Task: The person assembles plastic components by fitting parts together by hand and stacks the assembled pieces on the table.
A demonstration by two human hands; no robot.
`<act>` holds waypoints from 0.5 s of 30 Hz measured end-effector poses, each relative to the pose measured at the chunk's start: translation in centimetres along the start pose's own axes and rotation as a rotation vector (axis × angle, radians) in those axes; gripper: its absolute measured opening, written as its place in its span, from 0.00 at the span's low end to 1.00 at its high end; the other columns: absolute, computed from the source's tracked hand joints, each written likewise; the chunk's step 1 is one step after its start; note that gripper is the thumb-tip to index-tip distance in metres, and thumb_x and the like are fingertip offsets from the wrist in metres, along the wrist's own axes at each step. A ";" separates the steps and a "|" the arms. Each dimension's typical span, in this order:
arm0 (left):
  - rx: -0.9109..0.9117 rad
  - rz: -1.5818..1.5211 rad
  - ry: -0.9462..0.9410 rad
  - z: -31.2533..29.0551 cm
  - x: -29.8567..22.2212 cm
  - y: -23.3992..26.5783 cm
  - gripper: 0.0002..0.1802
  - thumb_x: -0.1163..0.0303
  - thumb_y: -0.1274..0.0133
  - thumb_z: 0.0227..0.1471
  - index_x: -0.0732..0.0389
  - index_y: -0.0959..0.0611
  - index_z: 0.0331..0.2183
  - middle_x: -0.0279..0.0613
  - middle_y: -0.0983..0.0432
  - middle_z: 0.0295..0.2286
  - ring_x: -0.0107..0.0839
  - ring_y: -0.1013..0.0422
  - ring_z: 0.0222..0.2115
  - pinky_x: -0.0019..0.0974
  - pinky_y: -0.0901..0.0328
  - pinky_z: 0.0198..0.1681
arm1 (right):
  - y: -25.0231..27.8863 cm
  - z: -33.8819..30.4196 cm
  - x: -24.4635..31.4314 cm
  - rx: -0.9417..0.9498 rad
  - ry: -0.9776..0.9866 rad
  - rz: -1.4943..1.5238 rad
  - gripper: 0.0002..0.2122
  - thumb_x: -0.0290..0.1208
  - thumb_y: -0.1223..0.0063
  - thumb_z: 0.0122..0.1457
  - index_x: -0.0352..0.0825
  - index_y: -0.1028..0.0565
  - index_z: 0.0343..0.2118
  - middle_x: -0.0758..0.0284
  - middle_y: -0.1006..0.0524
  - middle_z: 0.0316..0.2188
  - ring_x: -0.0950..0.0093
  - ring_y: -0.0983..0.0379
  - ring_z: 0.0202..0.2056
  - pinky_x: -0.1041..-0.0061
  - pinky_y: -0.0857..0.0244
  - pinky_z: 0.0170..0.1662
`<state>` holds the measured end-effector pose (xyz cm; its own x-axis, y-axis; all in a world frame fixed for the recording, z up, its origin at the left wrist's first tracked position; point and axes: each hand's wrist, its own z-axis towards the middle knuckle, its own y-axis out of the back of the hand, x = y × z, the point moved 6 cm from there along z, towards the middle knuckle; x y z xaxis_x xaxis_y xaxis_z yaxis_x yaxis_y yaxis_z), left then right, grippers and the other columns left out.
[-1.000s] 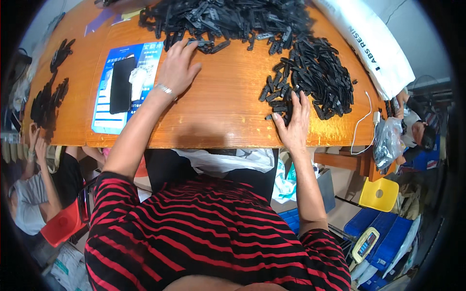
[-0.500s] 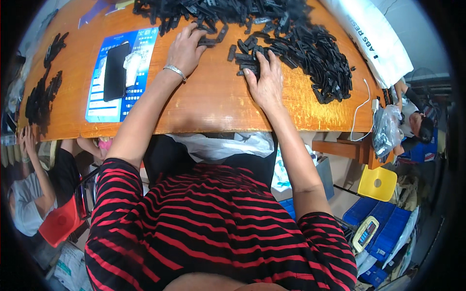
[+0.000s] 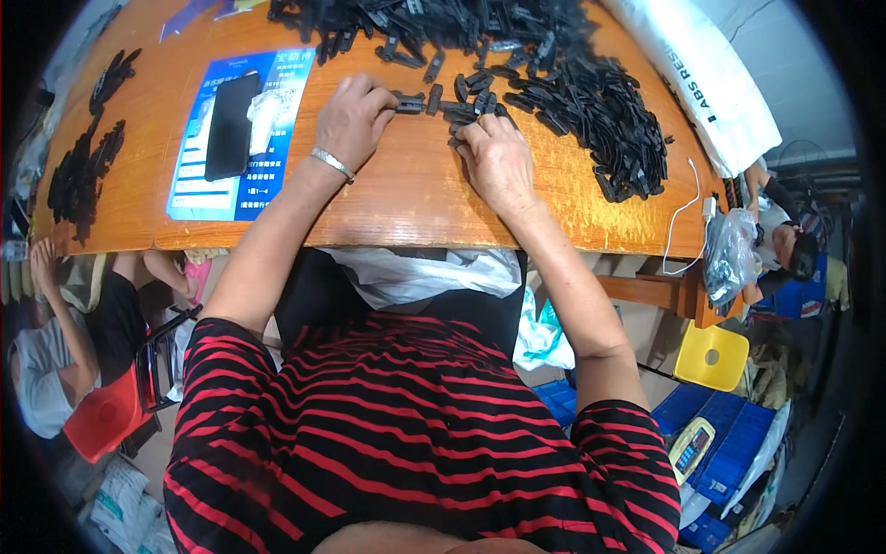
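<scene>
On the wooden table (image 3: 397,198), my left hand (image 3: 353,125) has its fingers curled, with thumb and forefinger closed at the end of a small black plastic part (image 3: 408,103). A bracelet circles that wrist. My right hand (image 3: 498,162) bends over a small cluster of like parts (image 3: 460,109), its thumb and fingers pinched at a dark part largely covered by the fingertips. One more black part (image 3: 435,98) stands on end between the hands. Farther off spreads a large heap of black parts (image 3: 443,23), running on into a pile (image 3: 609,125) at the right.
A blue printed sheet (image 3: 198,198) with a black phone (image 3: 231,125) lies to the left. Beyond it are smaller black piles (image 3: 88,171). A white sack (image 3: 697,78) and a white cable (image 3: 685,217) lie along the right. Other people sit at both sides.
My left hand has drawn back from the large heap toward me, a black part now at its fingertips. My right hand has gone from spread fingers to a pinch, slightly nearer me.
</scene>
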<state>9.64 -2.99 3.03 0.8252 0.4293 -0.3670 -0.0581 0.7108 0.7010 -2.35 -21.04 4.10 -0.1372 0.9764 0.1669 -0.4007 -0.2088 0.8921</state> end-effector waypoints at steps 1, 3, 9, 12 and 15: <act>0.005 -0.004 0.008 -0.1 -0.1 0.1 0.08 0.75 0.36 0.49 0.59 0.17 0.34 0.40 0.24 0.36 0.45 0.27 0.40 0.44 0.31 0.43 | 0.1 0.3 0.0 -0.003 0.003 0.001 0.08 0.25 0.35 0.53 0.35 0.19 0.37 0.62 0.22 0.35 0.60 0.26 0.41 0.62 0.31 0.45; 0.008 -0.007 0.016 -0.3 -0.3 0.3 0.07 0.75 0.36 0.49 0.60 0.17 0.33 0.40 0.25 0.35 0.44 0.28 0.39 0.44 0.32 0.42 | -0.6 0.9 0.1 0.155 -0.027 -0.025 0.10 0.25 0.35 0.53 0.34 0.20 0.39 0.59 0.21 0.36 0.58 0.24 0.41 0.60 0.29 0.43; -0.012 -0.029 0.077 -0.7 -0.4 0.8 0.09 0.74 0.35 0.47 0.60 0.18 0.33 0.43 0.26 0.33 0.45 0.27 0.39 0.44 0.31 0.42 | -0.5 1.1 1.5 0.225 -0.185 0.277 0.13 0.29 0.34 0.53 0.28 0.22 0.38 0.52 0.19 0.37 0.54 0.21 0.41 0.59 0.27 0.45; -0.021 -0.042 0.067 -0.6 -0.5 0.5 0.10 0.73 0.35 0.47 0.60 0.18 0.33 0.44 0.26 0.33 0.46 0.27 0.39 0.45 0.31 0.41 | -1.2 0.6 1.1 0.266 -0.460 0.423 0.14 0.33 0.30 0.51 0.28 0.21 0.34 0.53 0.18 0.30 0.58 0.18 0.34 0.64 0.26 0.40; 0.007 -0.010 0.095 -0.7 0.1 0.1 0.09 0.71 0.34 0.47 0.57 0.17 0.33 0.41 0.26 0.34 0.44 0.27 0.41 0.44 0.29 0.41 | -3.3 0.0 0.2 0.216 -0.572 0.600 0.15 0.35 0.27 0.50 0.29 0.22 0.28 0.58 0.20 0.21 0.64 0.19 0.25 0.66 0.27 0.33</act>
<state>9.33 -2.53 2.65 0.7689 0.4733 -0.4298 -0.0458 0.7113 0.7014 -1.04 -20.18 1.16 0.2308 0.5941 0.7706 -0.2170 -0.7406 0.6360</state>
